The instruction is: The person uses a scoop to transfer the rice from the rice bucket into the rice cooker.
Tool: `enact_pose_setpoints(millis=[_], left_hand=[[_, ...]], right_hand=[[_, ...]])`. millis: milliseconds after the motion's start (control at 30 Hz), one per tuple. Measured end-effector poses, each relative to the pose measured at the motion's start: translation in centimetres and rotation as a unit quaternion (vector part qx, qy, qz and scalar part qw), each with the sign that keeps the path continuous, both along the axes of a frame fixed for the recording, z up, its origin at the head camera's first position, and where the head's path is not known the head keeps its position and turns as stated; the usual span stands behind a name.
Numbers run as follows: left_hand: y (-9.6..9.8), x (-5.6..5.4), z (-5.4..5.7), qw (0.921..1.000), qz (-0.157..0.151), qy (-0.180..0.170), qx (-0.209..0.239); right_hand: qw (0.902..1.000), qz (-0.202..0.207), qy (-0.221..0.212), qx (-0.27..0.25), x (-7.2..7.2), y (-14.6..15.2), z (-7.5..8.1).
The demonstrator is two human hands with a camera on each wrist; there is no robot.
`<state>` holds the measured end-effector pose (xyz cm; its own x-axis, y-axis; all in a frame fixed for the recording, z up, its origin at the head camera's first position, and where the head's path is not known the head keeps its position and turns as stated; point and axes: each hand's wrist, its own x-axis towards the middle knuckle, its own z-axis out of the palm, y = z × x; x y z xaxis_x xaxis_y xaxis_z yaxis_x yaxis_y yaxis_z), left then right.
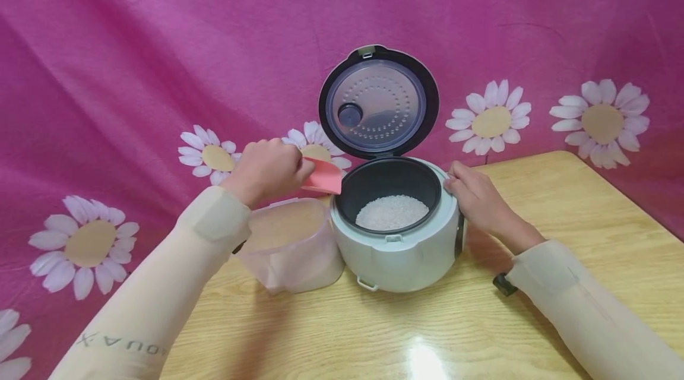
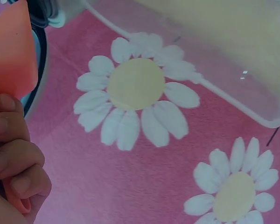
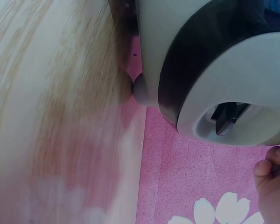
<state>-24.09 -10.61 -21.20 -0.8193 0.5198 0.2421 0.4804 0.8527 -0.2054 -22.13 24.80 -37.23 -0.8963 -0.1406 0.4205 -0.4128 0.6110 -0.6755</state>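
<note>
Left hand [image 1: 267, 169] curled round a pink scoop [image 1: 325, 178] at the left rim of the rice cooker [image 1: 395, 264]; right hand [image 1: 477, 199] grips its right edge. Apparent step: adding rice [image 1: 392, 212]; next calls for tipping fully inside.

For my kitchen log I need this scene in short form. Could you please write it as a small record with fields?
Appliance: round pale-green rice cooker, round dark-rimmed lid raised open
Inside: white rice grains in round black inner pot
Left hand: grips coral-pink plastic scoop near the cooker's opening
Right hand: touches the cooker's right side
Container: translucent pale-pink plastic tub, left of the cooker; contents unclear
Surface: light wood-grain table
Backdrop: magenta cloth with white daisies
</note>
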Motion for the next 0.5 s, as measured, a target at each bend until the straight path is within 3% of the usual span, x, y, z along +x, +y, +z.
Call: enact_pose_setpoints(millis=[500], left_hand=[[-2.8, 0.0, -1.2, 0.9985, -0.012, 0.002, 0.054]], right_hand=[[1.0000, 0.001, -0.007, -0.004, 0.0, 0.1, -0.1]])
